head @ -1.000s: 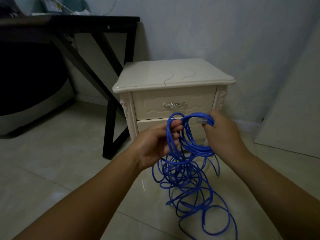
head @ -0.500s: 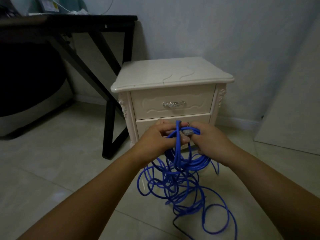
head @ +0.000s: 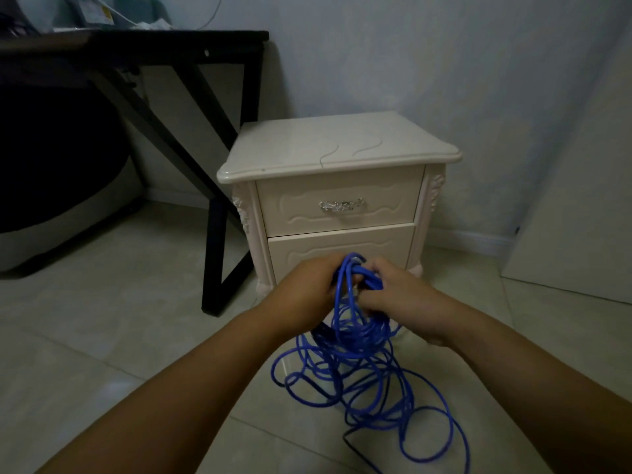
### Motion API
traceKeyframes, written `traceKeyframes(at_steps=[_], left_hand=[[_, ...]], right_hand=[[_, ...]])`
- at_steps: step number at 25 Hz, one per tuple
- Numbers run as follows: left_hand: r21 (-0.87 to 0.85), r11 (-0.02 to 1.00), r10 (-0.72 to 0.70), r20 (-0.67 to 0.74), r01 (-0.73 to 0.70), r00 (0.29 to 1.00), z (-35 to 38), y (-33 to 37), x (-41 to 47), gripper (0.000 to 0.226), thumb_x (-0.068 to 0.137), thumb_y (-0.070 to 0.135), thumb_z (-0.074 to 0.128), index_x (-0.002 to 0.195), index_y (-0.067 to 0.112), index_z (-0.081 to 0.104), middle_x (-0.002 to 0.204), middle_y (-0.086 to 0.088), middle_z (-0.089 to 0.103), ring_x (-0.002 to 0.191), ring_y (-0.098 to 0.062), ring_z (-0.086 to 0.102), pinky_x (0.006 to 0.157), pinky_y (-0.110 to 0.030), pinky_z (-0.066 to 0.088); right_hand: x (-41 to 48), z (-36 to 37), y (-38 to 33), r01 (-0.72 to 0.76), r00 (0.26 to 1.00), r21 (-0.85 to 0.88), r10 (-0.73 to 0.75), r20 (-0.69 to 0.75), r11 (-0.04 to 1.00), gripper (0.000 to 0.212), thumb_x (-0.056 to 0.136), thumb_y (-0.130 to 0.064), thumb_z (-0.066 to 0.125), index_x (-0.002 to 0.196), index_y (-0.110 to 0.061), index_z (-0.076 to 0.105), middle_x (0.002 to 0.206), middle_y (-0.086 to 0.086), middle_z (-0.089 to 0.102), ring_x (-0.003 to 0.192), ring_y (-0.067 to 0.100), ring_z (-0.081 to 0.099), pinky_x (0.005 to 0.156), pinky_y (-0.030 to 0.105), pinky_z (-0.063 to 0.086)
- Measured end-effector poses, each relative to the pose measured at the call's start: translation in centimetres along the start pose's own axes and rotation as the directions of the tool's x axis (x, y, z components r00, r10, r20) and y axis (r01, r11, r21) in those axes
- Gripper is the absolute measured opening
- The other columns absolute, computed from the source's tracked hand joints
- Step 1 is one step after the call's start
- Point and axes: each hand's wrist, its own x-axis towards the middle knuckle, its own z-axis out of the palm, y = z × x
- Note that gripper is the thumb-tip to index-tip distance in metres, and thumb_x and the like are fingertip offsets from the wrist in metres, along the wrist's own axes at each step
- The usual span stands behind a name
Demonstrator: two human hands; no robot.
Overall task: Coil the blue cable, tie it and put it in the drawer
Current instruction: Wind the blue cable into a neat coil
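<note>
— Two hands meet in the head view, yes?
— Yes. The left hand [head: 309, 295] and the right hand [head: 398, 295] are both clenched on the top of the blue cable [head: 355, 343], close together, with several loops bunched between them.
— Where is the rest of the cable?
— It hangs below the hands in a loose tangle and spreads over the tiled floor [head: 102, 319], with wide loops trailing toward the lower right.
— And the drawer?
— The cream bedside cabinet [head: 328, 148] stands just behind the hands. Its upper drawer [head: 338, 206], with a silver handle [head: 341, 204], is closed. The lower drawer front [head: 342, 244] is partly hidden by the hands, also closed as far as it shows.
— Anything else?
— On the left, a black table [head: 136, 49] stands against the wall, with clutter on top.
</note>
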Motion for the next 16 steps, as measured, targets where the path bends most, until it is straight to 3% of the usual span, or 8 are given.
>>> traceKeyframes(at_steps=[2, 3, 6, 10, 12, 13, 15, 16], left_hand=[[0.061, 0.998, -0.019, 0.002, 0.019, 1.0, -0.1, -0.1, 0.1, 0.023, 0.094, 0.029, 0.057, 0.113, 0.017, 0.062, 0.099, 0.006, 0.061, 0.09, -0.01, 0.057, 0.084, -0.024, 0.045], [0.104, 0.994, -0.028, -0.003, 0.028, 1.0, 0.0, -0.2, 0.3, 0.023, 0.095, 0.029, 0.056, 0.114, 0.019, 0.061, 0.102, 0.005, 0.063, 0.093, -0.013, 0.059, 0.087, -0.029, 0.047], [0.253, 0.967, -0.014, 0.009, 0.012, 1.0, 1.2, 0.1, 0.4, 0.027, 0.097, 0.03, 0.049, 0.123, 0.023, 0.055, 0.115, -0.002, 0.062, 0.102, -0.021, 0.061, 0.086, -0.037, 0.049], [0.286, 0.947, -0.146, -0.008, 0.142, 0.989, 0.0, -0.2, 0.6, 0.03, 0.099, 0.034, 0.047, 0.115, 0.011, 0.058, 0.108, -0.008, 0.062, 0.099, -0.024, 0.059, 0.084, -0.034, 0.045], [0.187, 0.96, -0.198, -0.065, 0.207, 0.978, -1.3, -1.4, 0.3, 0.028, 0.099, 0.033, 0.048, 0.112, 0.011, 0.06, 0.099, -0.007, 0.063, 0.091, -0.023, 0.06, 0.081, -0.033, 0.048], [0.129, 0.965, -0.221, -0.074, 0.229, 0.973, -1.8, -1.9, 0.0, 0.026, 0.099, 0.032, 0.047, 0.11, 0.013, 0.06, 0.094, -0.006, 0.063, 0.085, -0.02, 0.06, 0.076, -0.032, 0.05], [0.055, 0.97, -0.231, -0.072, 0.235, 0.97, -2.6, -2.4, -0.5, 0.022, 0.099, 0.032, 0.047, 0.107, 0.016, 0.059, 0.082, -0.001, 0.059, 0.068, -0.011, 0.054, 0.06, -0.022, 0.046], [0.041, 0.973, -0.224, -0.069, 0.227, 0.972, -2.9, -2.3, -0.7, 0.02, 0.099, 0.031, 0.047, 0.106, 0.017, 0.059, 0.078, 0.002, 0.057, 0.064, -0.008, 0.051, 0.057, -0.02, 0.043]], right_hand=[[-0.2, 0.1, -0.1, -0.036, 0.995, 0.385, -0.002, 0.097, 0.922, 0.024, 0.074, -0.025, 0.059, 0.093, -0.011, 0.064, 0.09, 0.012, 0.064, 0.087, 0.022, 0.059, 0.084, 0.038, 0.045], [0.2, 0.4, 0.0, -0.058, 0.996, 0.481, 0.02, 0.084, 0.875, 0.027, 0.076, -0.035, 0.06, 0.087, -0.01, 0.068, 0.091, 0.01, 0.068, 0.093, 0.022, 0.061, 0.091, 0.041, 0.045], [0.8, 2.1, 0.2, -0.057, 0.988, 0.493, 0.12, -0.096, 0.868, 0.057, 0.064, -0.062, 0.07, 0.094, -0.013, 0.073, 0.101, 0.006, 0.074, 0.104, 0.025, 0.065, 0.102, 0.05, 0.044], [1.6, -0.5, 0.0, -0.062, 0.943, 0.714, 0.275, -0.186, 0.697, 0.016, 0.09, -0.021, 0.063, 0.086, -0.006, 0.067, 0.079, 0.009, 0.07, 0.086, 0.026, 0.066, 0.095, 0.049, 0.051], [1.3, -2.7, 0.2, -0.153, 0.94, 0.547, 0.293, -0.178, 0.823, 0.032, 0.097, -0.032, 0.053, 0.078, -0.008, 0.063, 0.07, 0.008, 0.064, 0.074, 0.024, 0.06, 0.079, 0.037, 0.053], [1.1, -3.4, 0.3, -0.228, 0.935, 0.285, 0.291, -0.205, 0.931, 0.04, 0.098, -0.039, 0.049, 0.078, -0.007, 0.063, 0.071, 0.01, 0.063, 0.069, 0.024, 0.057, 0.069, 0.033, 0.051], [0.7, -3.7, 0.1, -0.237, 0.933, -0.241, 0.152, -0.325, 0.941, 0.046, 0.098, -0.042, 0.046, 0.079, -0.004, 0.064, 0.078, 0.015, 0.065, 0.069, 0.027, 0.059, 0.066, 0.031, 0.046], [0.6, -3.4, -0.2, -0.155, 0.931, -0.332, 0.025, -0.363, 0.93, 0.044, 0.097, -0.042, 0.049, 0.083, -0.003, 0.066, 0.083, 0.015, 0.068, 0.074, 0.028, 0.062, 0.069, 0.03, 0.044]])
